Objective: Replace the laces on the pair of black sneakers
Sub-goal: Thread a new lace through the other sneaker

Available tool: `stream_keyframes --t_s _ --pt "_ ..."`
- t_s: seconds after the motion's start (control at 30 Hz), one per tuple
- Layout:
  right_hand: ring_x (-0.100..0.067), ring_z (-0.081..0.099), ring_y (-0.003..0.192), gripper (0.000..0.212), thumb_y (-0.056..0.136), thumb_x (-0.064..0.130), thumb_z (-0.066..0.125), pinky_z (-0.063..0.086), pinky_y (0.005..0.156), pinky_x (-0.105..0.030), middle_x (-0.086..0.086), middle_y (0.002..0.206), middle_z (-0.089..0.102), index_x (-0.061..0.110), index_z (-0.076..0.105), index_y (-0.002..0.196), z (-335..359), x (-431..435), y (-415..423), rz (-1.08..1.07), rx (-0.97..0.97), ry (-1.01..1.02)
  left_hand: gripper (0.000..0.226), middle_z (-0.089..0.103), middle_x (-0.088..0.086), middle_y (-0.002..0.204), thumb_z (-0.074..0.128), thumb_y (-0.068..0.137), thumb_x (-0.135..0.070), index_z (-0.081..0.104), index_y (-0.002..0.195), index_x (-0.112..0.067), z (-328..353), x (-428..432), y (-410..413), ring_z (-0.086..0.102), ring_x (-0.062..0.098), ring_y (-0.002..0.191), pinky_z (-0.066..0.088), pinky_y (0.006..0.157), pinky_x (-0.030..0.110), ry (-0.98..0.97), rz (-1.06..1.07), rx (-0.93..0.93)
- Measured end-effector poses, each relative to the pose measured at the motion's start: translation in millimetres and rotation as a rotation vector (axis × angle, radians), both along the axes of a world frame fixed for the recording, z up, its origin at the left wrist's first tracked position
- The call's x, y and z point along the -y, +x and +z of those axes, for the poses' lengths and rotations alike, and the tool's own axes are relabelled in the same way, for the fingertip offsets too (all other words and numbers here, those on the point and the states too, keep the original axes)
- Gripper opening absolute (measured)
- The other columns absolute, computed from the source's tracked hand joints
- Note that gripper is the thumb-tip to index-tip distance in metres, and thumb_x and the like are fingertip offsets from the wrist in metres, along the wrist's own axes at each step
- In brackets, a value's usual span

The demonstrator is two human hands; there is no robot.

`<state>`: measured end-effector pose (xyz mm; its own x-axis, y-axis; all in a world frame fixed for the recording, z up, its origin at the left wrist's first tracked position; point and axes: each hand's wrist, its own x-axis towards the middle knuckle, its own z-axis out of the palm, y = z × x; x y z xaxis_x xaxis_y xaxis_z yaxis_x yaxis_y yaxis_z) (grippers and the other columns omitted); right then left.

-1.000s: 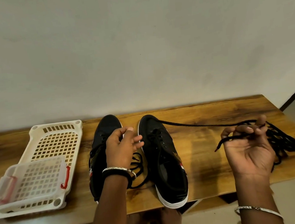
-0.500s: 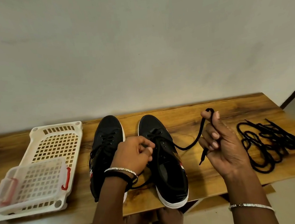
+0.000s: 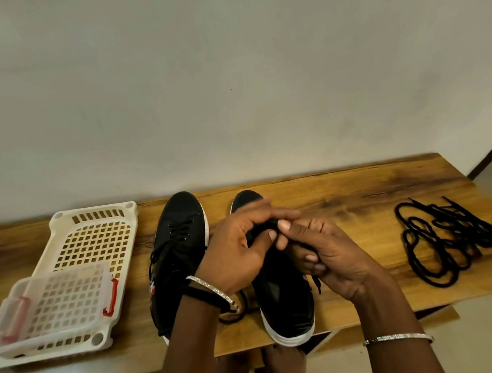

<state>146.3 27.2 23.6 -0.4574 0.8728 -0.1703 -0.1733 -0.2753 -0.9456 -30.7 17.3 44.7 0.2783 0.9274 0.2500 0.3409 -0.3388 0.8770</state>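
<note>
Two black sneakers with white soles stand side by side, toes toward the wall, on a wooden table (image 3: 346, 193). The left sneaker (image 3: 179, 255) has its lace through the eyelets. Both hands meet over the laces of the right sneaker (image 3: 285, 304). My left hand (image 3: 239, 248) curls its thumb and fingers at the black lace there. My right hand (image 3: 326, 254) pinches the same lace from the right; a lace tip (image 3: 316, 284) hangs below its fingers. The eyelets under the hands are hidden. A heap of loose black laces (image 3: 447, 240) lies at the table's right end.
A cream perforated plastic tray (image 3: 97, 234) sits at the left, with a smaller clear basket with red clips (image 3: 55, 303) on it. A lace loop (image 3: 234, 313) lies between the shoes. The wall runs close behind; the table's front edge is at the heels.
My right hand has come in from the right, carrying the lace end to the right sneaker. My left hand has shifted from the left sneaker onto the right one's laces.
</note>
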Motion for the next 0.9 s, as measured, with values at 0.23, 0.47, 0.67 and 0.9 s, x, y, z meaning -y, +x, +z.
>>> stream_keyframes --t_s 0.23,0.47,0.67,0.9 --pt "-0.009 0.036 0.044 0.033 0.09 0.032 0.064 0.027 0.043 -0.018 -0.002 0.056 0.047 0.003 0.076 0.101 -6 -4 12 -0.128 -0.004 -0.054 0.033 0.072 -0.009 0.096 0.06 0.094 0.0 0.075 0.109 -0.025 -8 -3 -21 0.067 0.0 0.088 0.049 0.082 0.011 0.067 0.419 -0.015" --pt "-0.016 0.069 0.077 0.029 0.094 0.011 0.057 0.057 0.069 -0.021 -0.019 0.097 0.073 -0.003 0.067 0.118 -9 -7 9 -0.244 -0.163 -0.061 0.041 0.065 -0.011 0.108 0.057 0.089 0.007 0.075 0.113 -0.022 -5 -3 -30 0.058 -0.004 0.093 0.035 0.082 -0.004 0.171 0.799 -0.158" --pt "-0.021 0.074 0.08 0.01 0.091 0.009 0.062 0.059 0.069 -0.025 -0.023 0.1 0.075 0.004 0.06 0.099 -4 -6 -11 -0.306 -0.156 -0.007 0.054 0.062 -0.014 0.118 0.059 0.07 0.003 0.065 0.115 -0.026 -2 2 -8 0.056 -0.001 0.113 0.041 0.091 0.006 0.101 0.373 -0.114" --pt "-0.015 0.067 0.074 0.025 0.07 0.011 0.079 0.056 0.067 -0.024 -0.012 0.082 0.074 -0.001 0.075 0.091 -3 -4 -18 -0.351 -0.061 0.056 0.02 0.07 -0.012 0.094 0.07 0.088 -0.007 0.07 0.105 -0.018 -12 3 5 0.065 0.0 0.091 0.053 0.079 0.019 0.002 0.254 -0.026"
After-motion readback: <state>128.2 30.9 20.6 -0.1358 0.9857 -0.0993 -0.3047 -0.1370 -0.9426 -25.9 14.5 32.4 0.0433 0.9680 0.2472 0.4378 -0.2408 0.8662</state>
